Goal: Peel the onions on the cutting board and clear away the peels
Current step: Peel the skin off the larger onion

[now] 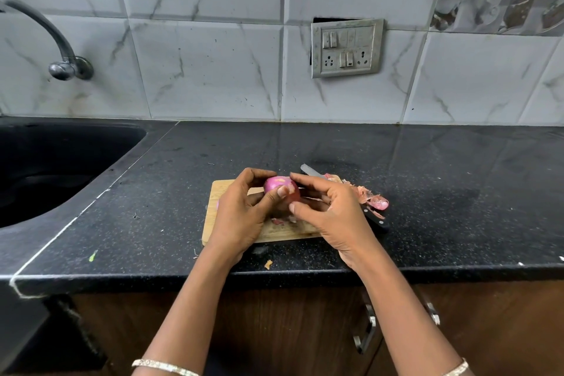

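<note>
You hold a red onion (pixel 279 185) just over the cutting board (pixel 218 192), your left hand (pixel 244 210) curled round it with the thumb braced on its side, likely to stop it turning. Your right hand (pixel 329 210) pinches at the skin near the top, apparently to strip it. Shed peels (pixel 369 197) lie heaped at the board's right edge over the knife (pixel 311 171), on the counter (pixel 427 192), not yet cleared.
</note>
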Tool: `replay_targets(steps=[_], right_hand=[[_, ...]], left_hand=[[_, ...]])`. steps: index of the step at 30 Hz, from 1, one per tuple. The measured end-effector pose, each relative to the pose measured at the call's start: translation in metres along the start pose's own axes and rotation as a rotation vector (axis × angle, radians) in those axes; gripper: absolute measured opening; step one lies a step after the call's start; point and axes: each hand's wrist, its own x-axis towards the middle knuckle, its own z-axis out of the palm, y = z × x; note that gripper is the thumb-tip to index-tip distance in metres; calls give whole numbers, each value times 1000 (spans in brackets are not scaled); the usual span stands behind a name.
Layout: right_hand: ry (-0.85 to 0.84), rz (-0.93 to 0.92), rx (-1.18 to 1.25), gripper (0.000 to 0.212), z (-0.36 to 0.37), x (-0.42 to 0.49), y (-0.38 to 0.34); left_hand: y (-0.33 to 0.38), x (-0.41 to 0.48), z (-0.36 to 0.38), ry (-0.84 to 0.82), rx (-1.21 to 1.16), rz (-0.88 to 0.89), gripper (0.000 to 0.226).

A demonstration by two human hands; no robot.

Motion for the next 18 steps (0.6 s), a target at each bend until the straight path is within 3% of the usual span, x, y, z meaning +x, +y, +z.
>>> replay_targets(steps=[3,6,15,18], right_hand=[[-5,1,56,56,-1,0,0],[44,-13,105,46,-1,0,0],[37,-174,-147,14,3,-1,-5],[42,-163,-203,12,3,0,-4]], left_hand=[[0,2,0,19,16,21,21],[-3,3,0,-25,-8,-3,24],[-12,5,-5,-40,124,70,25],[-15,6,-6,-40,170,92,28]])
